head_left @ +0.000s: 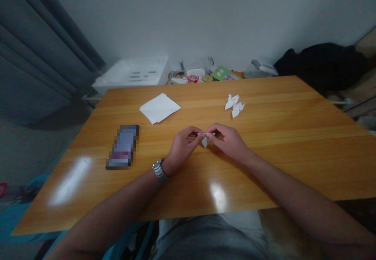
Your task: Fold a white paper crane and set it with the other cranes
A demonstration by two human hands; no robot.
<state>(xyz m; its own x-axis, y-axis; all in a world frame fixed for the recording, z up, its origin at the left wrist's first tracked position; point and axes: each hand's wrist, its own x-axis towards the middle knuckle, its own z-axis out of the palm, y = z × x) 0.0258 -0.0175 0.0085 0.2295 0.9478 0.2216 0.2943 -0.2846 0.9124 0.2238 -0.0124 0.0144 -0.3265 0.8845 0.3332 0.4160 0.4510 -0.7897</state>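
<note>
A small piece of folded white paper (205, 141) is pinched between both hands, just above the wooden table (293, 142). My left hand (185, 143), with a metal watch (160, 170) on its wrist, is closed on the paper's left side. From the right, my right hand (227, 139) pinches the paper's upper edge, thumb against fingers. The fingers hide most of the fold. Beyond my right hand stand two folded paper birds (237, 109), close together. A stack of white paper sheets (160, 108) lies further back, to the left.
A phone (122, 147) with a blurred screen lies at the table's left. Behind the far edge are a white plastic tray (135, 70), a green package (225, 73) and other clutter. A dark cloth heap (320, 68) is at back right, a grey curtain (38, 44) at left.
</note>
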